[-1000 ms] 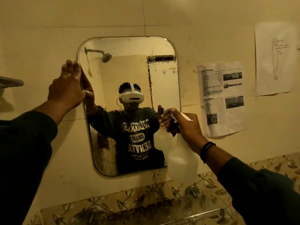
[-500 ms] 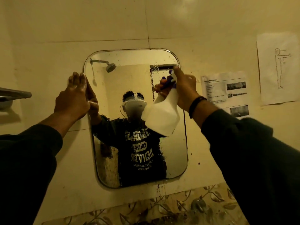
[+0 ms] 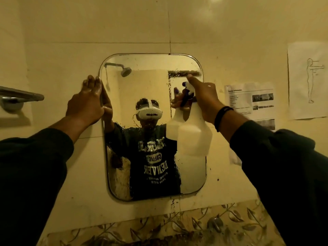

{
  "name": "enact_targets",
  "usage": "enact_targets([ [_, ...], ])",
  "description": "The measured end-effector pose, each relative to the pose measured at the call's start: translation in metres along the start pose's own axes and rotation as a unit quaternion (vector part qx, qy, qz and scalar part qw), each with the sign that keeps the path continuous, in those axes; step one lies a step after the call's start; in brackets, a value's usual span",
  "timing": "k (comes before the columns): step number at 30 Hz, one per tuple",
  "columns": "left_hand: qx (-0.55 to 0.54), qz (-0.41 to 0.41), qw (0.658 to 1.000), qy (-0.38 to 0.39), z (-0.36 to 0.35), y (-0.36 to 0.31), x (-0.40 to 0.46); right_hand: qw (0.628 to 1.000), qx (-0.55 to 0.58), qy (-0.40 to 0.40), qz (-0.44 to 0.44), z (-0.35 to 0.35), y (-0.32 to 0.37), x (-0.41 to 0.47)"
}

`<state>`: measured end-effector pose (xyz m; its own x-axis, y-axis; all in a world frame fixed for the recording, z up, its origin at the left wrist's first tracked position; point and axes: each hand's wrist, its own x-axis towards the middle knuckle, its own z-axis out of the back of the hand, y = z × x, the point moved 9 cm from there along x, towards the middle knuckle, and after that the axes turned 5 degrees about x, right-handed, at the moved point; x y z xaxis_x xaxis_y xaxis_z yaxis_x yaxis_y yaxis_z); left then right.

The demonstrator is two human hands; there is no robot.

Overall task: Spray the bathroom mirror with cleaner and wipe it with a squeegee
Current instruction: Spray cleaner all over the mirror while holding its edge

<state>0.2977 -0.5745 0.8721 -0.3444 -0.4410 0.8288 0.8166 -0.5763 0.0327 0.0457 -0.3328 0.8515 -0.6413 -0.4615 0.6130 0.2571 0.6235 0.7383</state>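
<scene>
A rounded rectangular mirror (image 3: 150, 82) hangs on the cream tiled wall, streaked with droplets and showing a person's reflection. My left hand (image 3: 85, 103) lies flat with straight fingers against the mirror's left edge. My right hand (image 3: 204, 96) grips the neck of a white spray bottle (image 3: 193, 137) with a blue trigger head, held up before the mirror's upper right, nozzle near the glass. The bottle's body hangs below my hand and covers part of the mirror's right side. No squeegee is in sight.
A metal bar and holder (image 3: 16, 98) stick out from the wall at left. Printed sheets (image 3: 252, 102) and a sheet with a figure drawing (image 3: 308, 80) are taped to the wall at right. A leaf-patterned tile band (image 3: 159, 229) and a tap (image 3: 215, 224) lie below.
My right hand lifted the spray bottle from the mirror's lower right to its upper right and now holds it upright there. The left hand stayed on the mirror's left edge.
</scene>
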Motion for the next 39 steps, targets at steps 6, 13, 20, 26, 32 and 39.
enact_targets([
  [6, -0.093, 0.038, 0.995, -0.006, 0.014, -0.002, -0.002, 0.998, -0.053, 0.020, 0.004, 0.012, -0.024, -0.032],
  [13, -0.286, 0.119, 0.942, -0.128, 0.023, -0.014, -0.030, 0.995, -0.090, 0.011, 0.029, 0.028, -0.036, -0.051],
  [20, -0.351, 0.057, 0.922, -0.155, 0.011, -0.118, -0.091, 0.985, -0.150, -0.015, 0.080, 0.056, -0.019, -0.063],
  [26, -0.386, 0.008, 0.917, -0.105, 0.013, -0.225, -0.126, 0.980, -0.177, -0.013, 0.091, 0.117, 0.001, -0.072],
  [32, -0.384, -0.029, 0.921, -0.053, 0.029, -0.343, -0.150, 0.972, -0.217, -0.024, 0.092, 0.237, 0.034, -0.081],
  [39, -0.383, -0.045, 0.922, -0.030, 0.025, -0.463, -0.207, 0.968, -0.233, -0.013, 0.088, 0.356, 0.041, -0.086],
])
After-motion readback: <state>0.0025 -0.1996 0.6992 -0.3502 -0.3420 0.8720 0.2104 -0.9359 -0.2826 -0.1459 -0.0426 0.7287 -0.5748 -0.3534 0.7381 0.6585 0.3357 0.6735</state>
